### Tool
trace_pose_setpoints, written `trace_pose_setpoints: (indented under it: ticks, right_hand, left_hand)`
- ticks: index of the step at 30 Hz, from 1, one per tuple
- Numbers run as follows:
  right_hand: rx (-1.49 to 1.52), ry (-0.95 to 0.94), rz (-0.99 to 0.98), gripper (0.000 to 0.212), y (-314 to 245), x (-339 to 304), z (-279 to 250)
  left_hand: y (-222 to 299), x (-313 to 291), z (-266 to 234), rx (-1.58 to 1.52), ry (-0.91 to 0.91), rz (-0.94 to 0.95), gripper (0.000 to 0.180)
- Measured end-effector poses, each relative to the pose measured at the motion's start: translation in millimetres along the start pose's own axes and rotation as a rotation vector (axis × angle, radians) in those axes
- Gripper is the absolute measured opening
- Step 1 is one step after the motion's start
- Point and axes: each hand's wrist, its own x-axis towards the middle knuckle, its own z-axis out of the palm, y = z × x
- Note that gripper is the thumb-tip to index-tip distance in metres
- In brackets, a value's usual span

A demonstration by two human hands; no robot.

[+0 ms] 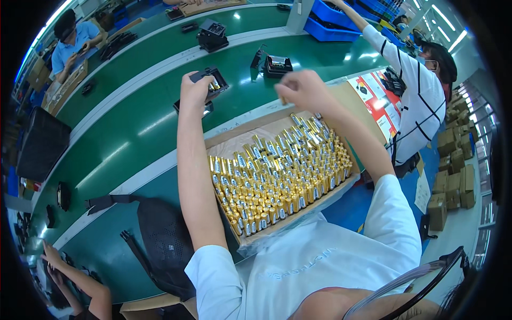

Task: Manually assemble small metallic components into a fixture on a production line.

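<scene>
Left grip (pixel 196 89) clasps a black case (pixel 215 73), right grip (pixel 303 89) pinches narrowly around a gold battery (pixel 284 100)

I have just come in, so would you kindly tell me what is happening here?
A person's left hand holds a black plastic case with gold cylindrical batteries showing inside. Their right hand is raised near the far-right corner of a shallow brown cardboard tray holding many more; whether it holds anything is too blurred to tell.
</scene>
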Motion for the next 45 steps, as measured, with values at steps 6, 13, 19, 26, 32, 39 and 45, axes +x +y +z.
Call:
trace_pose_setpoints:
  ticks: [6, 13, 19, 26, 32, 39, 45]
  right_hand:
    - [0.27, 0.027, -0.109, 0.025, -56, 99, 62]
    - [0.184, 0.168, -0.274, 0.028, -59, 129, 107]
    - [0.427, -0.031, 0.002, 0.032, -60, 135, 120]
    - [0.743, -0.358, 0.198, 0.038, -57, 145, 140]
    - [-0.193, 0.185, -0.123, 0.038, -61, 134, 119]
    - [-0.455, -0.02, -0.199, 0.026, -24, 146, 113]
    - [-0.386, -0.02, -0.623, 0.019, -4, 111, 108]
  left_hand:
    - [-10, 12, -5, -0.089, 0.05, -0.01, 0.044]
    - [-10, 19, -8, -0.18, 0.255, -0.005, 0.044]
    - [-11, 22, -13, -0.079, 0.273, 0.038, 0.041]
    - [-13, 26, -24, 0.273, 0.283, 0.107, 0.041]
    - [8, 2, -47, 0.919, 0.432, 0.319, 0.038]
    - [23, -9, -43, 1.574, 0.646, 0.247, 0.036]
    - [0, -2, -42, 1.259, 0.113, 0.545, 0.038]
